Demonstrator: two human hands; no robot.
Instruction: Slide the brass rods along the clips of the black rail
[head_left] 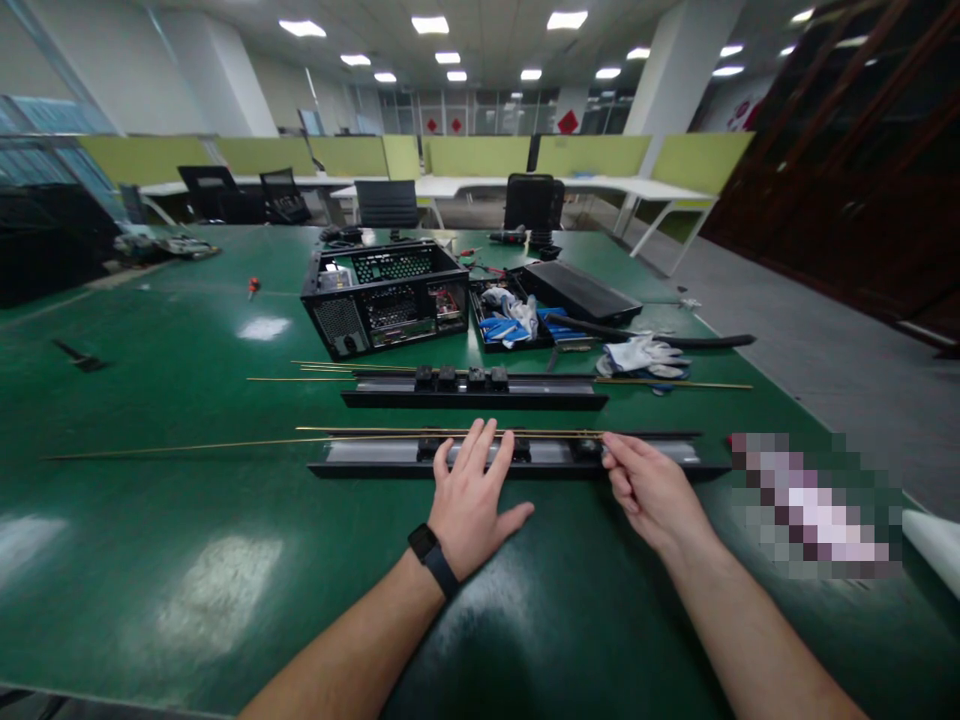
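My left hand (474, 490) lies with its fingers spread over the near black rail (390, 470), a long channel with a pale inner face and small black blocks in it. Its fingertips reach the thin brass-coloured rods that run along the rail's top. At the rail's right part my right hand (649, 490) pinches the end of a long brass rod (187, 446), which stretches far out to the left. A black block (586, 449) sits in the channel beside those fingers. Behind it stands a second black rail (472, 400) with several black blocks (472, 378) and more thin rods.
An open black computer case (390, 300) stands farther back. Right of it are a tray (517, 345) with blue-and-white gloves, a black panel (577, 290), a white glove (645, 355) and a black tube (705, 340). A blurred-out item (817, 505) lies at right.
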